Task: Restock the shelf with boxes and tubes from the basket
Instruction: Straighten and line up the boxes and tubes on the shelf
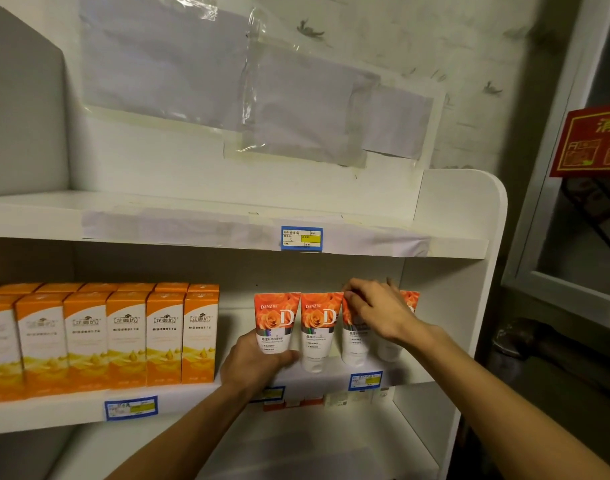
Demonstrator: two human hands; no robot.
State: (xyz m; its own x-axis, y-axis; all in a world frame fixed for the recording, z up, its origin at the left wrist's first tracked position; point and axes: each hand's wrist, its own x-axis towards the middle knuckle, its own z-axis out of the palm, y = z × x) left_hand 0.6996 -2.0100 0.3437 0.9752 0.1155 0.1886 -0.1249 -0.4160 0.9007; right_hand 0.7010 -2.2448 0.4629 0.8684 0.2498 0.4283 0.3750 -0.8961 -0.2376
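Observation:
Several white tubes with orange rose tops stand in a row on the right half of the middle shelf [199, 393]. My left hand [255, 362] grips the lower part of the leftmost tube [277, 317]. A second tube [320, 327] stands free beside it. My right hand [376, 306] pinches the top edge of the third tube [353, 344]. Behind that hand a fourth tube [409, 301] is mostly hidden. Several orange and white boxes [126, 337] fill the left half of the same shelf in two rows. The basket is out of view.
The top shelf [192, 216] holds only taped paper and a blue price tag [301, 238]. More blue tags sit on the middle shelf's front edge. The shelf's side panel [469, 271] closes the right end. A red sign [591, 140] hangs on the right.

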